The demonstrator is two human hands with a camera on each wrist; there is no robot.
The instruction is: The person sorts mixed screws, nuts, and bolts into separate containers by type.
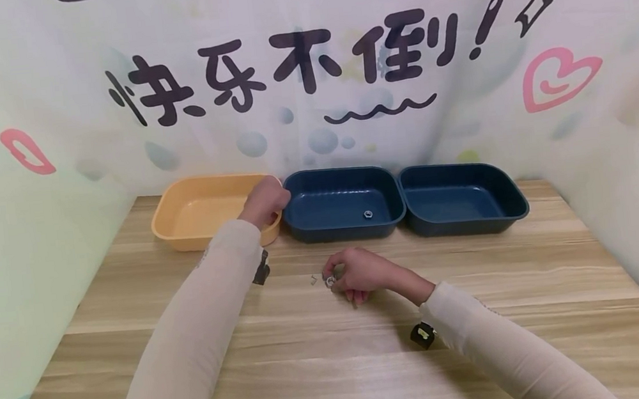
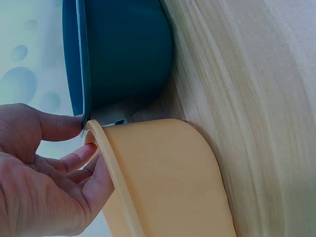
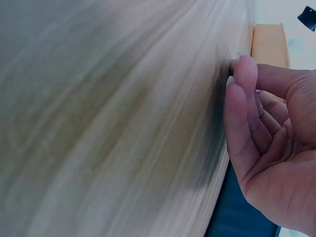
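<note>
A person's right hand [image 1: 356, 276] pinches small metal parts [image 1: 329, 280] at its fingertips on the wooden table [image 1: 334, 352], just in front of the middle blue tray [image 1: 343, 203]; the left hand [image 1: 264, 201], fingers loosely curled, holds nothing over the yellow tray [image 1: 194, 215] rim, farther back.

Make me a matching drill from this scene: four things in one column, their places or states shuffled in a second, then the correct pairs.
Things
1. left hand
2. right hand
3. nut
4. yellow tray

Places or states
A. lies inside the middle blue tray
B. leftmost in the row of three
C. at the yellow tray's right rim, fingers inside it
D. on the table, fingertips at small metal parts

Pairs: 1-C, 2-D, 3-A, 4-B
</note>
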